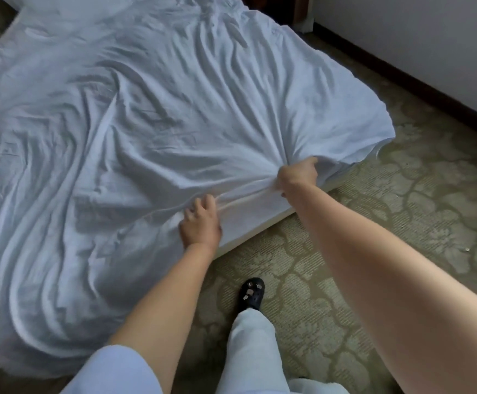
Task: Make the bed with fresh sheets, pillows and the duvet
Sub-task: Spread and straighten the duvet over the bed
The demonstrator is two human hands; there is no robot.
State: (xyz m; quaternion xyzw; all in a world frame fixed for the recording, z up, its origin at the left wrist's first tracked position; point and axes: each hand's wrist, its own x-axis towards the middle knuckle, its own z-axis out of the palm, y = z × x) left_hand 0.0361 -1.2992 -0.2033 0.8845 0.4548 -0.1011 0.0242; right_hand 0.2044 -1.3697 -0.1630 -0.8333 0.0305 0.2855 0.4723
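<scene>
Standing at the foot edge of the bed (255, 231), we see a rumpled white cotton sheet (135, 132) spread across it, spilling over the near left corner onto the patterned green carpet (402, 223); our right hand (298, 174) clenches a gathered bunch of sheet at the foot edge; our left hand (200, 223) rests beside it, fingers loosely spread on the cloth; a black clog (251, 292) stands on the carpet.

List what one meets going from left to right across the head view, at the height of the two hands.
sheet → left hand → right hand → carpet
</scene>
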